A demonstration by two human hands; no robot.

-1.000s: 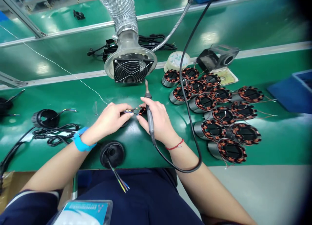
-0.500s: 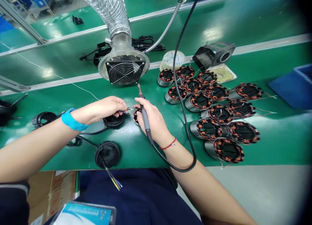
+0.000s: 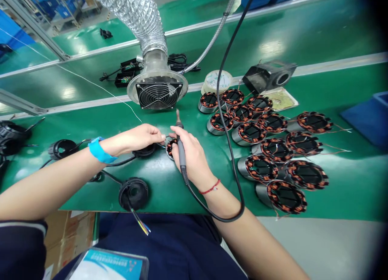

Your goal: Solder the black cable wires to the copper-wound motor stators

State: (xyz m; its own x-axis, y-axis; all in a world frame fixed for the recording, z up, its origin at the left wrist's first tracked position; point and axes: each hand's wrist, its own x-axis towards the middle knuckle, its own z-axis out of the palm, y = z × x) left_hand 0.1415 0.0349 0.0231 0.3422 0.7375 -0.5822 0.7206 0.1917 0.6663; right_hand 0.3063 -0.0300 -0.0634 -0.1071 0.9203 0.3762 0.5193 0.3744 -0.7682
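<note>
My left hand (image 3: 148, 135) is closed, thumb and fingertips pinching thin wires beside a copper-wound motor stator (image 3: 169, 149). Under that hand sits a black round end cap (image 3: 144, 151) with a cable, partly hidden. My right hand (image 3: 194, 156) is wrapped round the grey handle of a soldering iron (image 3: 181, 152), whose tip points up and away, apart from the wires. Its fingers also lie against the stator, which they partly cover. Nearer the front edge lies another black end cap (image 3: 133, 194) with stripped coloured wires (image 3: 142, 225) hanging past the edge.
A fume extractor with a fan grille (image 3: 159, 96) stands just beyond my hands. Several stators (image 3: 250, 133) crowd the right side. The iron's black cord (image 3: 226, 122) loops over them. Behind are a tape roll (image 3: 217, 81) and an iron stand (image 3: 269, 77). More end caps (image 3: 62, 149) lie left.
My left hand has moved slightly right, closer to the stator and my right hand. The iron stays in my right hand, its tip a little more upright. The whole view has shifted slightly.
</note>
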